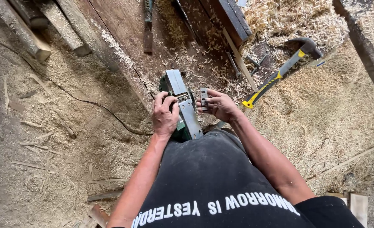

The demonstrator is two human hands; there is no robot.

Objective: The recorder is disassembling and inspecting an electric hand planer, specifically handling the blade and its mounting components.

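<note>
Setting: A head-worn view straight down at a workshop floor (pixel 60 126) of packed dirt covered in sawdust, with heaps of pale curled wood shavings (pixel 296 17) beyond and to the right of the planer.
Timber: Dark, rough planks (pixel 123 29) run lengthwise away from the planer; lighter square beams (pixel 22 33) lie well off to its far left.
Planer: A green and grey electric hand planer (pixel 182 105) lies sole-up against the person's lap, its flat metal sole facing the camera, its long axis running from the body away and slightly left.
Hammer: A claw hammer (pixel 280 71) with a black and yellow handle rests on the shavings, well to the right of the planer, head pointing away.
Cable: A thin dark cord (pixel 107 112) trails over the sawdust to the left of the planer.
Left hand: The left hand (pixel 163 114) rests on top of the planer's left side, fingers curled down and pressed over the middle of the body, gripping it.
Right hand: The right hand (pixel 220 105) is just to the right of the planer, fingers pinching a small part.
Small part: A short, flat, grey metal plate (pixel 204 99), rectangular with holes, held upright, its long axis roughly along the planer's; it sits just beside the sole's right edge, and I cannot tell whether it touches.
Key relation: The plate lies to the right of the planer's middle; the right hand holds it, the left is the nearer to the planer.
</note>
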